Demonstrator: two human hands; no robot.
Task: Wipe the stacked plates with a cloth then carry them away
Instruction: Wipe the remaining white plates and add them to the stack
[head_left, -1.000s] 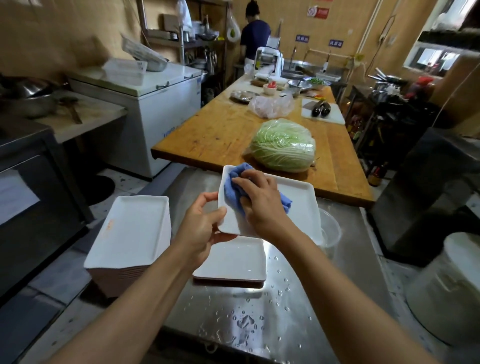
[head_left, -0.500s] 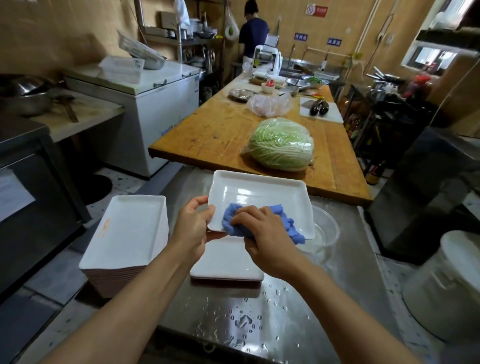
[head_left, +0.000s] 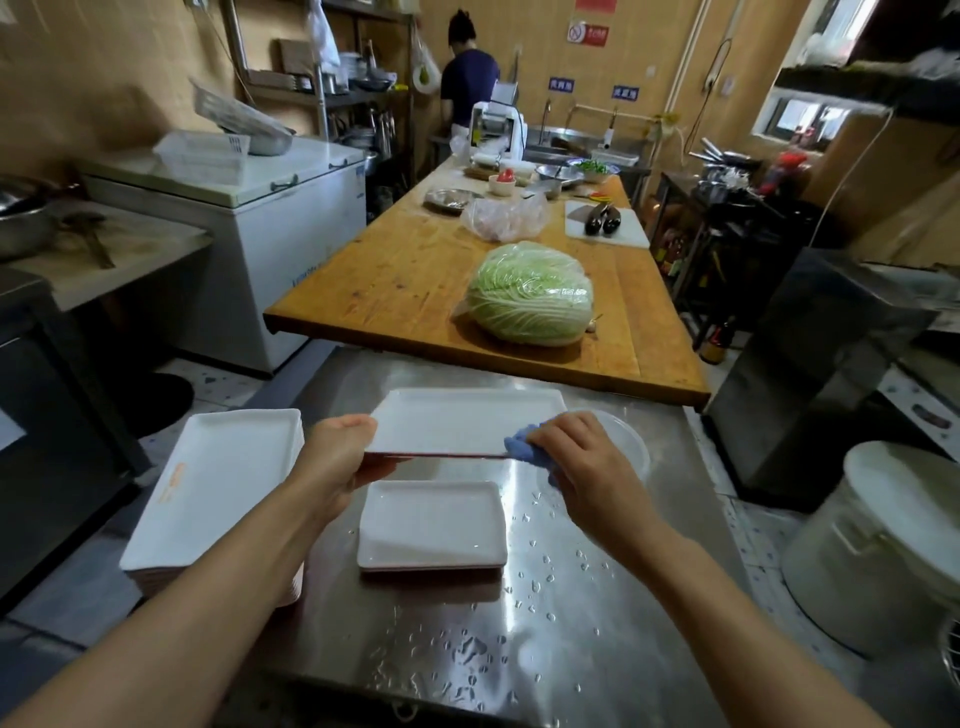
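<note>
White rectangular plate (head_left: 467, 423) sits level in my hands above the steel counter (head_left: 571, 597), long axis running left to right, face up. My left hand (head_left: 340, 457) clamps its left short edge, thumb on top. My right hand (head_left: 582, 457) presses the blue cloth (head_left: 522, 447) against the near right corner, fingers curled round the cloth. Below it, one more plate (head_left: 434, 525) lies flat on the counter among water drops. A tall stack of plates (head_left: 218, 483) stands at the left, overhanging the counter's edge as far as I can judge. My worry: wet rims slip, and a one-sided grip could let the plate tip; an elbow could knock that stack off.
</note>
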